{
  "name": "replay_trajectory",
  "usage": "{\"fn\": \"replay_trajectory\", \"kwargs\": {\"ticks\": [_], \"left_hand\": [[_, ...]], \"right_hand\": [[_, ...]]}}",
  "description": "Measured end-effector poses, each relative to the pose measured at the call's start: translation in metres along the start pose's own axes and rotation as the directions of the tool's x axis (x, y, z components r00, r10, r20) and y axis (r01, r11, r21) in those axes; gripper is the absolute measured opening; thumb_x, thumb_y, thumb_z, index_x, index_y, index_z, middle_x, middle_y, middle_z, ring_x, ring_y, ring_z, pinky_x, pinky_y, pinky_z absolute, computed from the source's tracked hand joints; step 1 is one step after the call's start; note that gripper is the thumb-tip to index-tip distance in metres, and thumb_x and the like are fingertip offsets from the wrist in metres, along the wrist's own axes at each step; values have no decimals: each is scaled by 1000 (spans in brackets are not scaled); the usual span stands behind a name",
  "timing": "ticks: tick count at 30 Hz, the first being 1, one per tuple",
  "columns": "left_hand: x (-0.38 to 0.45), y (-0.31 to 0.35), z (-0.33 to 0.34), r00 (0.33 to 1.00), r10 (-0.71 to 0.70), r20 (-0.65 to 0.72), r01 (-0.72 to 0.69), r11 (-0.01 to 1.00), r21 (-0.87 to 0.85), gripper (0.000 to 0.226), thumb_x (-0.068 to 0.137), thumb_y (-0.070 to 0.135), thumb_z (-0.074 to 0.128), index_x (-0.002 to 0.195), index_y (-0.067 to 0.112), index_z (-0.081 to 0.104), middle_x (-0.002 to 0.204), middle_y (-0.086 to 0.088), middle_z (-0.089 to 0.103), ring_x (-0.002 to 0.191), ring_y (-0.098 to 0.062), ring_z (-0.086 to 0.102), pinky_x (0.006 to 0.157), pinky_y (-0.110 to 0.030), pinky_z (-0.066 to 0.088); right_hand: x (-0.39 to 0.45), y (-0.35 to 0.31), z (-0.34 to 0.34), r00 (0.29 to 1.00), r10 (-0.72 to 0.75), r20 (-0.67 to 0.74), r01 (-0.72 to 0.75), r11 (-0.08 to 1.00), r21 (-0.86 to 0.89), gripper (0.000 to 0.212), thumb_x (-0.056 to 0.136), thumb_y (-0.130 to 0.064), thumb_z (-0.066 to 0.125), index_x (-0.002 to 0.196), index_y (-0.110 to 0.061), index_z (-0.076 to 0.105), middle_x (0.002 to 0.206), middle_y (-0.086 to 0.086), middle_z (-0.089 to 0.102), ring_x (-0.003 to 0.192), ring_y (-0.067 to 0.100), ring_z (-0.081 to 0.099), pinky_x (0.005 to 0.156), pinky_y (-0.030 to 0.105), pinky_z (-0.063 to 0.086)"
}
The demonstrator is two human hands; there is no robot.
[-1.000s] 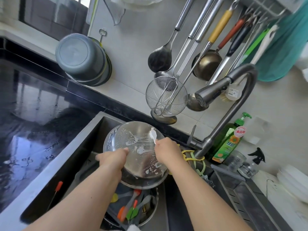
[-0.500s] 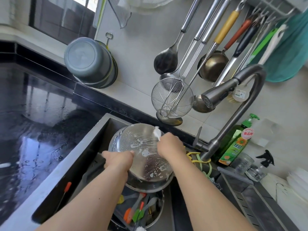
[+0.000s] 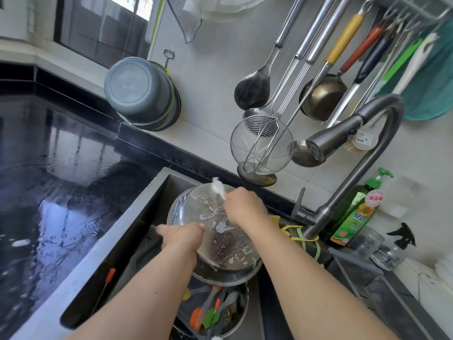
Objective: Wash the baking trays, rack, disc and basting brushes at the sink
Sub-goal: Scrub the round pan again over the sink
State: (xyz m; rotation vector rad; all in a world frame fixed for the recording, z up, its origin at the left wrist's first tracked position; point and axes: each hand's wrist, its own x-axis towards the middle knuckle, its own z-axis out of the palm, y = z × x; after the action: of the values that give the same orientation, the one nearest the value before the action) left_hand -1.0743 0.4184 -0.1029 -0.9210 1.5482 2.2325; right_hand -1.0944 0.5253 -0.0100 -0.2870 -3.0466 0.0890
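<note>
A round metal baking tray (image 3: 220, 244), streaked with suds, is tilted up over the sink (image 3: 137, 217). My left hand (image 3: 182, 235) grips its left rim. My right hand (image 3: 245, 204) holds a white soapy scrubber (image 3: 218, 188) against the tray's upper inner rim. Below the tray lies a basin (image 3: 241, 312) holding several basting brushes (image 3: 208, 312) with orange, green and grey heads. The rack and disc are not clearly visible.
A grey pull-out faucet (image 3: 343, 143) arches over the sink's right side, off. A green dish-soap bottle (image 3: 355, 212) stands by it. Ladles and a wire skimmer (image 3: 262, 146) hang on the wall. Wet black counter (image 3: 49, 180) lies left; a thin red-tipped tool (image 3: 107, 283) rests on the sink's edge.
My right hand has moved the scrubber a little further up toward the tray's top rim. My left hand keeps its grip on the tray. The view has tilted slightly.
</note>
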Motion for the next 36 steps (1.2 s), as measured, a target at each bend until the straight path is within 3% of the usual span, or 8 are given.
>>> {"fn": "replay_trajectory", "kwargs": {"ticks": [4, 9, 17, 21, 25, 30, 33, 36], "left_hand": [[0, 1, 1, 1000, -8, -8, 8, 1000, 1, 110, 82, 20, 85, 160, 18, 7, 142, -28, 46, 125, -47, 52, 104, -59, 50], [-1, 2, 1, 1000, -6, -14, 6, 1000, 0, 109, 84, 18, 84, 161, 18, 6, 143, -27, 46, 126, -47, 52, 104, -59, 49], [-3, 2, 1, 1000, 9, -20, -9, 1000, 2, 105, 83, 17, 84, 158, 15, 10, 142, -28, 47, 125, -48, 52, 105, -59, 49], [-3, 0, 2, 1000, 21, -12, -22, 999, -36, 101, 78, 16, 84, 153, 15, 17, 133, -28, 52, 113, -47, 59, 98, -58, 54], [-6, 0, 3, 999, 36, -4, -37, 999, -25, 96, 76, 17, 88, 148, 12, 24, 130, -26, 54, 113, -47, 59, 97, -57, 54], [-6, 2, 1, 1000, 29, -4, -29, 998, -54, 97, 76, 14, 87, 148, 13, 23, 128, -27, 55, 110, -46, 61, 97, -56, 55], [-7, 3, 1, 999, 43, -10, -44, 998, -41, 91, 78, 15, 87, 146, 11, 26, 132, -25, 54, 116, -46, 58, 100, -56, 53], [-5, 5, -1, 999, 30, -18, -31, 999, -27, 94, 83, 12, 84, 153, 10, 22, 142, -26, 48, 124, -46, 54, 106, -56, 49]], "right_hand": [[1, -12, -1, 990, -107, 90, 102, 993, 64, 21, 100, -27, 54, 107, -30, 73, 91, 2, 68, 76, 25, 58, 66, 32, 49], [15, -8, -14, 993, 101, -67, -104, 994, -30, 26, 98, -21, 56, 121, -14, 65, 110, 8, 68, 99, 31, 65, 75, 37, 49], [11, -14, -13, 999, -39, -7, 38, 997, -72, 32, 99, -25, 53, 127, -22, 68, 106, 7, 70, 88, 28, 65, 73, 37, 54], [-20, -29, -14, 892, -377, 250, 415, 902, -117, 37, 101, -29, 52, 134, -41, 64, 107, 2, 71, 78, 21, 58, 73, 35, 53], [-9, -27, -18, 945, -316, 82, 327, 916, -232, 37, 99, -28, 51, 131, -37, 66, 121, 4, 70, 98, 29, 64, 80, 38, 54], [-19, -38, -28, 885, -345, 313, 405, 902, -150, 36, 96, -29, 58, 128, -42, 68, 121, -7, 71, 95, 17, 65, 84, 30, 54], [-7, -26, -34, 953, -269, 140, 295, 932, -212, 36, 96, -29, 55, 128, -39, 69, 123, 2, 70, 99, 26, 66, 85, 36, 56], [-24, -14, -25, 915, -312, 255, 340, 937, -76, 33, 100, -36, 56, 130, -43, 67, 96, -7, 71, 83, 15, 65, 70, 27, 51]]}}
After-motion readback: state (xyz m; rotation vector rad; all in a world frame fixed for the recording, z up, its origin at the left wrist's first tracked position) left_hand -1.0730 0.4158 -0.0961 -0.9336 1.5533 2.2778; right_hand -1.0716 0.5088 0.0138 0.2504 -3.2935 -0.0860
